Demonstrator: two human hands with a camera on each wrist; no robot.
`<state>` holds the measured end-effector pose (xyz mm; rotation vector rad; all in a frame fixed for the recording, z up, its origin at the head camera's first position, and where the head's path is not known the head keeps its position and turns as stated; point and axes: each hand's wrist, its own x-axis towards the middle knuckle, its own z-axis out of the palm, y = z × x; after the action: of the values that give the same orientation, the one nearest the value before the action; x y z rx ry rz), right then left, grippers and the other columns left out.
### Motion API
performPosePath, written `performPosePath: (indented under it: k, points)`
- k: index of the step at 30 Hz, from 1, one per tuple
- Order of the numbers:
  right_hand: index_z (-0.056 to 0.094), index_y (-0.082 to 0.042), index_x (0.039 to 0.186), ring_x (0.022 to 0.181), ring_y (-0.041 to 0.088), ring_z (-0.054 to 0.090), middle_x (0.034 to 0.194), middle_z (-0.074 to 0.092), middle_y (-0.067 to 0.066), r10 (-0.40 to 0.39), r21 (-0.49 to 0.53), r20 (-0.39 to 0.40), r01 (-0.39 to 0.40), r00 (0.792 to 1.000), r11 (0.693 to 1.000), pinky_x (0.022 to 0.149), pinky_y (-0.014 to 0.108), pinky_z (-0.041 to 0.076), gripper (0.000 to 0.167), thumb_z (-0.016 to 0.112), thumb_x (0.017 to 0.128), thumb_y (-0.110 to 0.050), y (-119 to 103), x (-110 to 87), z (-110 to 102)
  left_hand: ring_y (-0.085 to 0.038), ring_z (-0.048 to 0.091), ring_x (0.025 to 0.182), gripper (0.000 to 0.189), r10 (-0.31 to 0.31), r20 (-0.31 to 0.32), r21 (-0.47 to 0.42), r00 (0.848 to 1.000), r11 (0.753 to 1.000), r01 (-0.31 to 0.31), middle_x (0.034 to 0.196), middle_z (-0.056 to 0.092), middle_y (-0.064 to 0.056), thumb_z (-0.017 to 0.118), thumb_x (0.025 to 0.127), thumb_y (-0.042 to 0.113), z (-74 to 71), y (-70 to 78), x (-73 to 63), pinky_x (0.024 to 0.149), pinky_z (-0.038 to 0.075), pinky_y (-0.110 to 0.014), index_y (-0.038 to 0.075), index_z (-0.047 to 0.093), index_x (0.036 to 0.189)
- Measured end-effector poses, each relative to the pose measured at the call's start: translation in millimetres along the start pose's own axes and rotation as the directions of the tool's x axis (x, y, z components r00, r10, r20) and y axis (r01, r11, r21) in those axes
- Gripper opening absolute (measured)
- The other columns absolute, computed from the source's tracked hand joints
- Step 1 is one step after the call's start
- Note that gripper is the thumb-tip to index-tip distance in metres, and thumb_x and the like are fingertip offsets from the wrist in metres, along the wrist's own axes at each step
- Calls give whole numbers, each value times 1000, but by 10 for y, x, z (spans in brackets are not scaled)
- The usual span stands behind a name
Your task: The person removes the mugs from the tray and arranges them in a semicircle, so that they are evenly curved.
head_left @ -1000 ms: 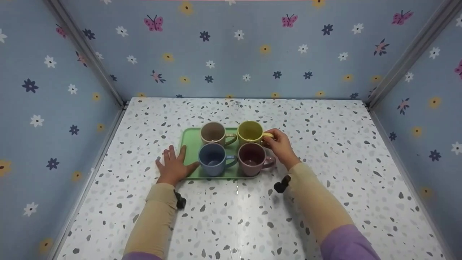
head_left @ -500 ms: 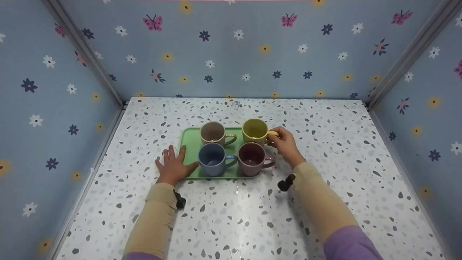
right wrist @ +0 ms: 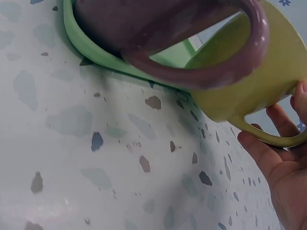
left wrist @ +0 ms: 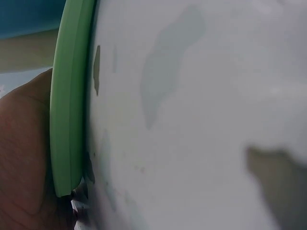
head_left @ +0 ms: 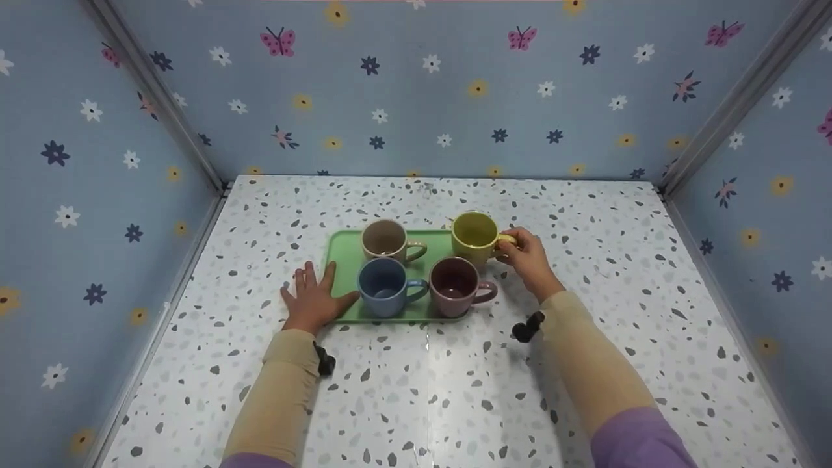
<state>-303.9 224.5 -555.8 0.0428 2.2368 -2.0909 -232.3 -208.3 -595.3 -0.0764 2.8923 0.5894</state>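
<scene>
Left hand (head_left: 312,302), fingers spread, grips nothing; it rests on the green tray's (head_left: 342,250) left edge, presumably bracing it. On the tray: blue mug (head_left: 382,296), beige mug (head_left: 382,244), mauve mug (head_left: 452,292). At its far right corner: yellow mug (head_left: 474,239), handle (right wrist: 273,140) pinched by right hand (head_left: 530,261), likely for control.

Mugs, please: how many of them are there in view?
4: on the green tray, a beige mug behind a blue mug, with a mauve mug to its right; a yellow mug behind the mauve one, gripped by the right hand.

A green tray (head_left: 346,249) lies on the white speckled table (head_left: 416,390).
</scene>
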Motion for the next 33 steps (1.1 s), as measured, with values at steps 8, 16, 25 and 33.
performPosePath:
  k: [8, 16, 25, 33]
  points:
    - [57, 0, 114, 110, 24, 64, 118, 59, 14, 17, -18, -25, -17, 1000, 1000, 95, 38, 56, 16, 59, 102, -10, 17, -18, -159, -50, -10, 151, 108, 9, 10, -21, 1000, 1000, -8, 165, -9, -29, 42, 85, 85, 55, -33, 41, 109, -11, -77, 18, 13, 164]
    - [56, -3, 114, 116, 26, 62, 122, 58, 13, 63, -41, -52, -66, 997, 997, 96, 35, 55, 12, 57, 104, -10, 31, -9, -269, -50, -9, 151, 106, 1, 8, -29, 1000, 1000, -1, 165, -8, -29, 45, 86, 83, 18, -12, 9, 110, -10, -76, 17, 14, 164]
    - [56, -1, 116, 116, 25, 62, 123, 58, 14, 57, -32, -51, -58, 997, 998, 98, 37, 54, 15, 57, 104, -10, 86, 5, -355, -50, -9, 151, 106, 7, 7, -6, 1000, 1000, -7, 165, -7, -30, 44, 87, 83, 37, -39, 30, 110, -7, -78, 16, 14, 164]
    - [56, -3, 115, 117, 26, 61, 124, 56, 14, 85, -19, -62, -86, 994, 996, 98, 34, 54, 12, 55, 104, -8, 151, 41, -431, -49, -11, 151, 106, 3, 17, -1, 1000, 1000, -3, 166, -9, -28, 44, 87, 83, 47, -49, 46, 111, -10, -76, 19, 11, 164]
